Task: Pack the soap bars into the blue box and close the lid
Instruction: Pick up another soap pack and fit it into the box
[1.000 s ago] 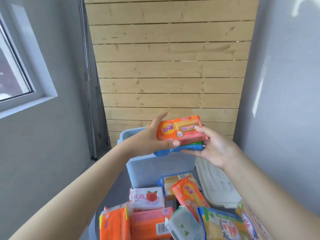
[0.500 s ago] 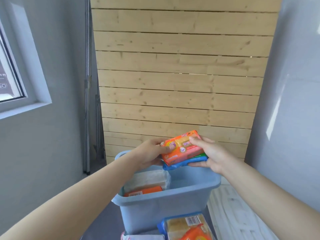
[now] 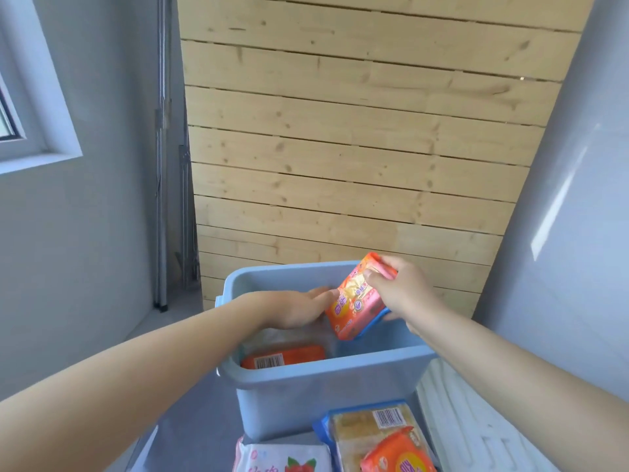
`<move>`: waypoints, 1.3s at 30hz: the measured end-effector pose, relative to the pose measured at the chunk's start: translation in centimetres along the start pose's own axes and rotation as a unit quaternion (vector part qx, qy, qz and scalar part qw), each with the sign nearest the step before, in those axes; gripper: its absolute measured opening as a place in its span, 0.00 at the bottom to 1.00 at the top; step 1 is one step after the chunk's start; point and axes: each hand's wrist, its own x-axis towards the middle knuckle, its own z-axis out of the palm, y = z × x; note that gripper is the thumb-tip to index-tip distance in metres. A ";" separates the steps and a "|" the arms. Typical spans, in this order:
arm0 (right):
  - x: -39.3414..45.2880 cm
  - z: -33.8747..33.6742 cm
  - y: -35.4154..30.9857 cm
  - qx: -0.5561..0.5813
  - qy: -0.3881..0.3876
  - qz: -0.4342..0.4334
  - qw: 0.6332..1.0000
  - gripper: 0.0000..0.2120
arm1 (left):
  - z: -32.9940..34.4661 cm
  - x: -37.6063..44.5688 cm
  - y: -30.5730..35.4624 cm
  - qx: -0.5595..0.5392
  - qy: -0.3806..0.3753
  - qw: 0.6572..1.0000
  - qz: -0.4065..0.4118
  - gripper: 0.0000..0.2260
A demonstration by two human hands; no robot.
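Soap packs (image 3: 355, 301), glossy orange wrapper stacked on a blue one, hang tilted over the open blue plastic box (image 3: 326, 386). Right hand (image 3: 401, 291) pinches their top, left hand (image 3: 292, 308) lies flat-fingered against them. One orange bar (image 3: 282, 357) lies inside; three more packs sit in front.

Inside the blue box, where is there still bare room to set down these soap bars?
The right half of the blue box looks free: the floor between the orange soap bar lying at the left and the right wall. The left side is crowded, with that bar on top of a pale packet. The floor under the held bars is hidden by the near wall.
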 end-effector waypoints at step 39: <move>5.2 -1.1 1.1 -0.611 -0.293 -0.190 0.710 0.26 | 0.9 2.9 0.3 0.090 -0.036 0.995 0.031 0.17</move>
